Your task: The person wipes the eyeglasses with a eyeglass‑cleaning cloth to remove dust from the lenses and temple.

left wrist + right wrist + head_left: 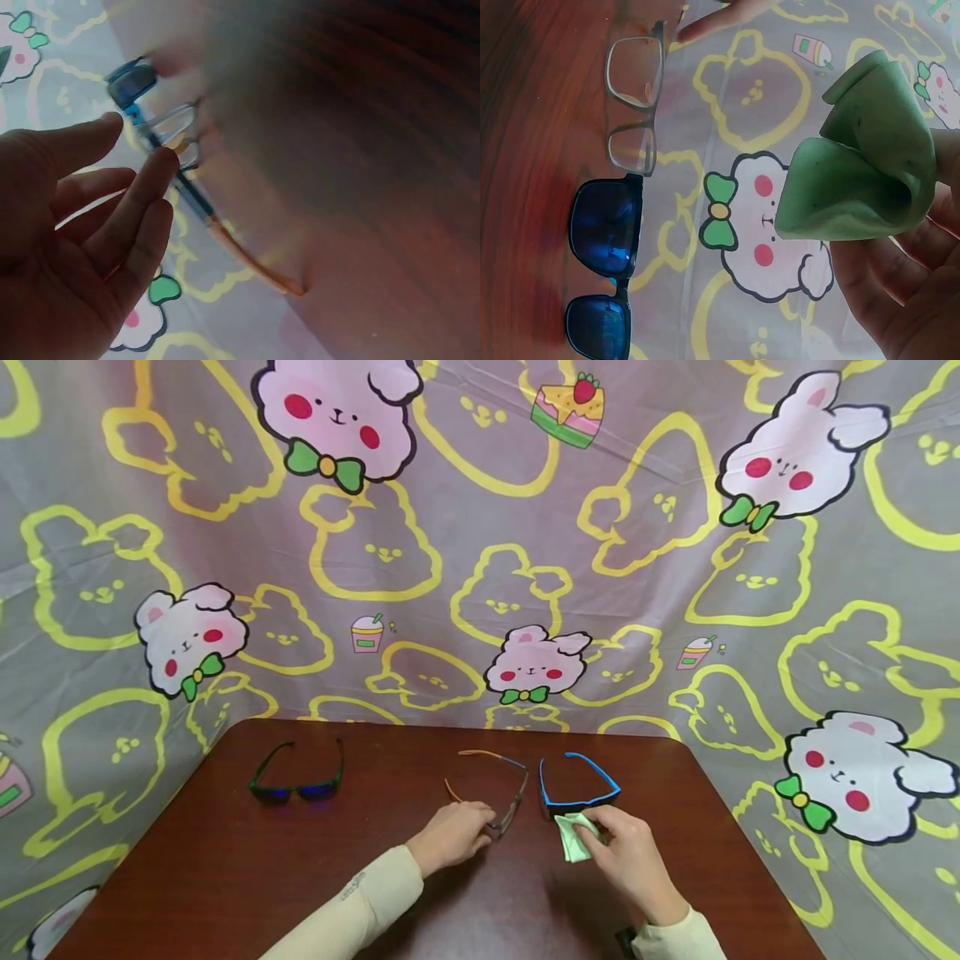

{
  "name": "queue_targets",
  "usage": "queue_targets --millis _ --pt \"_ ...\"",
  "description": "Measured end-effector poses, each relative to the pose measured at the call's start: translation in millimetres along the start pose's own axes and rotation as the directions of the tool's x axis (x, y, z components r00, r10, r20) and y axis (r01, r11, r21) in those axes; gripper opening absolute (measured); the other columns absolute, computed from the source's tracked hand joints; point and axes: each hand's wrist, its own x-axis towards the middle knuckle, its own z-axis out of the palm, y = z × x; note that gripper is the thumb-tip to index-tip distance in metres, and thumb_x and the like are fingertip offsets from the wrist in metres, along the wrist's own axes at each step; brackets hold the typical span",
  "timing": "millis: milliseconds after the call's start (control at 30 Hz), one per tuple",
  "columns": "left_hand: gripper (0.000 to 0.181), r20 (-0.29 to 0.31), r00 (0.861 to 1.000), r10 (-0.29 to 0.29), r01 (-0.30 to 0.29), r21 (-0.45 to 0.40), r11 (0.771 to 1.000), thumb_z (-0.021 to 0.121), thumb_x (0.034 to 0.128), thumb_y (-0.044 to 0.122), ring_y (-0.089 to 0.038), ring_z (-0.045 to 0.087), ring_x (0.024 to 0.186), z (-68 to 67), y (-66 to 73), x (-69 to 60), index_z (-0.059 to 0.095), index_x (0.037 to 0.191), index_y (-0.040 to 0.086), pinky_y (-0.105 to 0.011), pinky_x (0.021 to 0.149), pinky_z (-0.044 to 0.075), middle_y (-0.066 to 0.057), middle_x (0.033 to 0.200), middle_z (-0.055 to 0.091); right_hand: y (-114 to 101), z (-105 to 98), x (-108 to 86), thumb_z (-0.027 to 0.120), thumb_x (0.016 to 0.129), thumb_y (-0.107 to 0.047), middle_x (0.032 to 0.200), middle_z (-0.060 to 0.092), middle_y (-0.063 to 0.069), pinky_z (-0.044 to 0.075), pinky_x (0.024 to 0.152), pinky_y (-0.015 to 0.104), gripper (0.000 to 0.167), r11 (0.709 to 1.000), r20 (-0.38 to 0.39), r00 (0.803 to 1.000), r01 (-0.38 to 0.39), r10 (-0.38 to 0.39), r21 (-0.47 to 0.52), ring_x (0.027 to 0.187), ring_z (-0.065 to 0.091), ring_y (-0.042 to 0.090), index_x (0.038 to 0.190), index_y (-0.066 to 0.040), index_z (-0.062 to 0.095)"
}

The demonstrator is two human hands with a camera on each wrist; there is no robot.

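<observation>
Three pairs, one cloth: left hand at the clear glasses

Sleeves: two, pale, yours, at the near edge of the head view.

Right hand (628, 853): yours, thumb and fingers pinching a folded green cloth (574, 837). The cloth sits on your side of the blue sunglasses; the right wrist view shows its folds standing up from your fingers.

Left hand (453, 837): yours, fingers loosely extended, thumb apart from the index finger, nothing grasped. It is at the near end of the clear glasses; whether a fingertip touches the frame, you cannot tell from these views.

Clear glasses (513, 812): one pair, on the table (225, 852), arms unfolded, orange tips to your left, lenses turned to the right, between your left hand and the blue sunglasses.

Blue sunglasses (577, 802): one pair, just right of the clear glasses, dark lenses toward you, arms unfolded away.

Dark sunglasses (296, 793): one pair, well to the left, lenses toward you.

Sheet (442, 531): rabbit-patterned, behind the table.

Step, as judged: you are taking hold of the clear glasses, cloth at the ready. The next move seems to call for closing your left thumb and fingers on the frame's near end, off the lenses.
</observation>
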Motion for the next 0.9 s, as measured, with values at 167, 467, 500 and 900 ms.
queue_targets --millis 167,467,500,900 --pt "0.012 0.056 0.997 -0.045 0.046 -0.010 0.999 0.075 0.0813 0.019 -0.016 0.063 0.076 12.6 -3.9 4.1 0.066 0.086 0.014 -0.029 0.060 0.050 0.003 0.088 0.063 -3 -1 0.0 0.082 0.065 0.002 0.075 0.057 -0.016 0.037 0.055 0.012 0.028 1.000 -0.005 1.000 0.019 -0.019 0.004 0.061 0.045 -0.001 0.080 -0.016 0.067" --pt "0.015 0.057 0.998 -0.020 0.021 -0.022 1.000 0.075 0.0788 0.015 -0.013 0.061 0.070 21.7 -11.6 10.7 0.060 0.075 0.016 -0.027 0.058 0.048 0.004 0.075 0.059 -1 0 2.3 0.082 0.065 0.003 0.077 0.058 -0.014 0.038 0.055 0.013 0.029 0.999 -0.012 0.999 0.040 -0.039 0.011 0.062 0.046 -0.001 0.080 -0.016 0.067" --pt "0.016 0.054 0.998 -0.021 0.022 -0.027 0.999 0.075 0.0784 0.015 -0.013 0.060 0.069 22.2 -11.8 11.3 0.059 0.074 0.017 -0.027 0.057 0.047 0.004 0.073 0.058 -1 0 2.2 0.082 0.065 0.003 0.077 0.059 -0.014 0.038 0.055 0.013 0.029 0.999 -0.011 0.999 0.037 -0.037 0.011 0.062 0.046 -0.001 0.080 -0.016 0.067" --pt "0.023 -0.050 0.997 0.052 -0.054 -0.035 0.998 0.077 0.0736 0.013 -0.007 0.058 0.062 18.6 -13.0 10.3 0.057 0.065 0.021 -0.023 0.052 0.044 0.009 0.065 0.059 1 3 1.5 0.082 0.066 0.002 0.078 0.060 -0.012 0.038 0.055 0.012 0.027 1.000 0.008 1.000 0.026 -0.026 0.009 0.062 0.046 -0.001 0.081 -0.014 0.067"
